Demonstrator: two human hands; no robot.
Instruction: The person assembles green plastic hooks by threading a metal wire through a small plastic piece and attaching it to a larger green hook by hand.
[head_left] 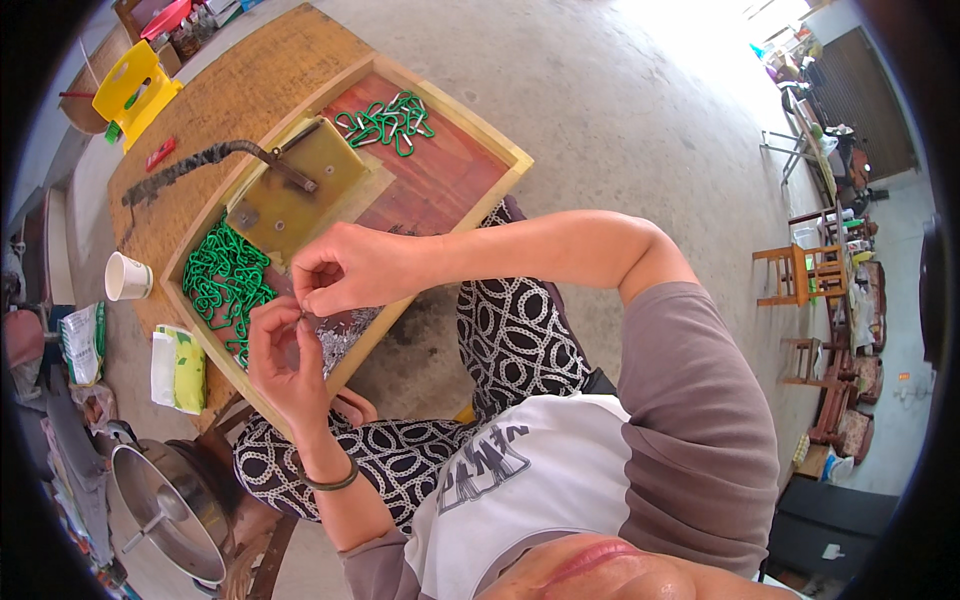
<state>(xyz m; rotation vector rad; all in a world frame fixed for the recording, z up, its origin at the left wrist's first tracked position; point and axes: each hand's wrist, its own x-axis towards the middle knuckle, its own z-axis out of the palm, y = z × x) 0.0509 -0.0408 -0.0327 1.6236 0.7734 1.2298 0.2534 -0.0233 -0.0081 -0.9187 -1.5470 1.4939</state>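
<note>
My left hand (pixel 286 358) and my right hand (pixel 362 268) meet over the near left part of a wooden-rimmed tray (pixel 478 192). Thumb and fingers of both are pinched together, tips almost touching, on something too small to make out. Beside them on the left lies a heap of green carabiner-shaped hooks (pixel 222 275). Small silver metal pieces (pixel 345 335) lie just under my hands, partly covered by them. Beyond my right hand a flat yellowish metal plate (pixel 285 205) carries a bent lever (pixel 235 148) with a dark wrapped handle. More green carabiners with silver gates (pixel 390 122) rest at the tray's far end.
The tray sits across my lap and a wooden table (pixel 290 50). On the table's left side stand a white paper cup (pixel 128 277) and a green-white tissue pack (pixel 180 370). A large metal pot (pixel 170 510) is at lower left; a yellow chair (pixel 138 88) stands far left.
</note>
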